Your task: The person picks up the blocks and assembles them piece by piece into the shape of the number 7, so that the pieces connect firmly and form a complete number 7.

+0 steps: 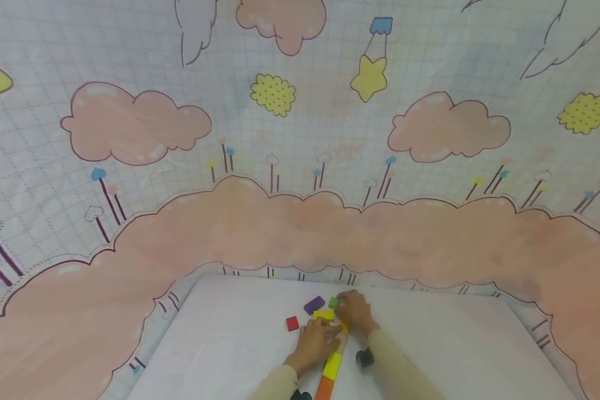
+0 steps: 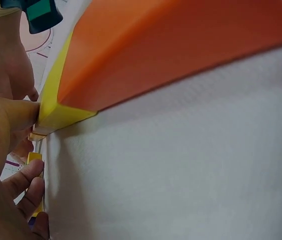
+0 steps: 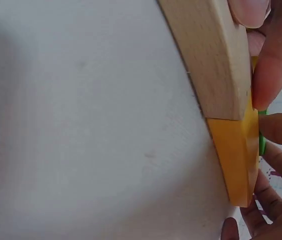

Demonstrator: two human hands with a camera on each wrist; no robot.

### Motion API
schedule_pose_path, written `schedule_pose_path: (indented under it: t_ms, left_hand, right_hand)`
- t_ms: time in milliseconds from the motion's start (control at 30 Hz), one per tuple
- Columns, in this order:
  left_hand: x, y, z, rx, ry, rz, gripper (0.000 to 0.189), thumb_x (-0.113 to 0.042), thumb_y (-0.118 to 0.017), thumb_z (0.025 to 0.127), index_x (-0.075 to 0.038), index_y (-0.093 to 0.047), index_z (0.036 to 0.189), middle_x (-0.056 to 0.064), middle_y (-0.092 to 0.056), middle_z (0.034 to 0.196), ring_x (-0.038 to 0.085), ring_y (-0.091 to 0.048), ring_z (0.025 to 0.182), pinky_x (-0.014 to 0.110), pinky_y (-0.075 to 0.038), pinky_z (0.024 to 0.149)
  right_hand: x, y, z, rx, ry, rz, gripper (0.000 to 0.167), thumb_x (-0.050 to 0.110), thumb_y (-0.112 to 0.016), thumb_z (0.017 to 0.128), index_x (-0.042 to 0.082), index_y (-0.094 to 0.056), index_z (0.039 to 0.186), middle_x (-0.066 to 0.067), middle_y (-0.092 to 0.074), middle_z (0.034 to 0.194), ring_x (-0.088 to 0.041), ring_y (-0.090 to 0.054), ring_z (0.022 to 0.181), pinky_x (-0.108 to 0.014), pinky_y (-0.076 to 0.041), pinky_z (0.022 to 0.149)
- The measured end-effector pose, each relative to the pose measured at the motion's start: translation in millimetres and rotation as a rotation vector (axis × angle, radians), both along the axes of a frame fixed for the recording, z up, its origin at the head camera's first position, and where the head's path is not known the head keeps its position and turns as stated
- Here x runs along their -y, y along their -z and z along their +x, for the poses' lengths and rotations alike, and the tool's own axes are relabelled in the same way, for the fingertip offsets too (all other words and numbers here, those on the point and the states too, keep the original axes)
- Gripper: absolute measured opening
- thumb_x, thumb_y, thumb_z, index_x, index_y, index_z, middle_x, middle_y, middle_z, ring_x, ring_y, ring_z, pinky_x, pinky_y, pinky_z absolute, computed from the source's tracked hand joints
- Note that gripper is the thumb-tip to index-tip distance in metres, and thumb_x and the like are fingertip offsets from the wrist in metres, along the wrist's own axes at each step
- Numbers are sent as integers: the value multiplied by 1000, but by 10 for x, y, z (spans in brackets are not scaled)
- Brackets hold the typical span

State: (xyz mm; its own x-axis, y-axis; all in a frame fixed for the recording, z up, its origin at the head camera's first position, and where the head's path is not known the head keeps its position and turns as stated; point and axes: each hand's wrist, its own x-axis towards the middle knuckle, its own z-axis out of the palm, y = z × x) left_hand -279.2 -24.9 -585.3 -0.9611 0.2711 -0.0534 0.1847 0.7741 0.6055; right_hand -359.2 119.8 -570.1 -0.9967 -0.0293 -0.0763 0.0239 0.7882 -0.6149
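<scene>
Cloud-printed cloth [image 1: 300, 228] rises behind a white table [image 1: 230, 344]. On it, the left hand [image 1: 312, 341] lies with relaxed fingers, its thumb and a finger touching the wood block [image 3: 206, 55], ungripped. Just beyond that touch, the amber block [image 3: 233, 160] meets the wood end to end; on the near side, a yellow block [image 1: 332, 366] and an orange block [image 1: 325, 388] extend the row. The right hand [image 1: 356, 312] has its fingertips at the green block [image 1: 333, 303], beside the amber; whether it pinches either, I cannot tell. Left of those fingertips lie another yellow piece [image 1: 323, 315], a purple block [image 1: 314, 305] and a red cube [image 1: 292, 323].
</scene>
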Motion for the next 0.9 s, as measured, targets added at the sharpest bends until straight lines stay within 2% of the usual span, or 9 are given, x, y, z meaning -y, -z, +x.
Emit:
schedule_pose_path:
  t_ms: [233, 367, 600, 900]
  left_hand:
    - [5, 5, 7, 4, -5, 15, 33, -38, -66, 93, -36, -67, 125, 2, -58, 120, 21, -47, 107, 46, -39, 91]
    - [6, 7, -3, 6, -2, 12, 33, -38, -65, 93, -37, -66, 126, 2, -58, 122, 22, -48, 109, 48, -40, 93]
    - [-7, 16, 1, 30, -4, 6, 32, -39, -65, 93, -39, -66, 125, 3, -58, 123, 22, -47, 111, 48, -39, 95]
    - [4, 2, 4, 6, 4, 7, 33, -39, -65, 93, -39, -66, 126, 3, -57, 122, 22, -47, 109, 46, -39, 93]
  right_hand:
    - [-34, 69, -94, -25, -23, -2, 28, 17, -66, 88, 13, -70, 116, -14, -61, 127, -37, -53, 121, -70, -34, 104]
    - [-87, 104, -159, -11, -7, -40, 31, 17, -66, 89, 12, -68, 119, -14, -62, 128, -38, -54, 122, -67, -35, 105]
    - [-163, 72, -151, 32, 15, -125, 32, 17, -64, 91, 11, -66, 122, -17, -59, 132, -40, -50, 125, -65, -33, 108]
    - [-198, 95, -158, 26, 38, -181, 31, 21, -63, 93, 11, -65, 122, -16, -59, 132, -37, -53, 124, -60, -39, 107]
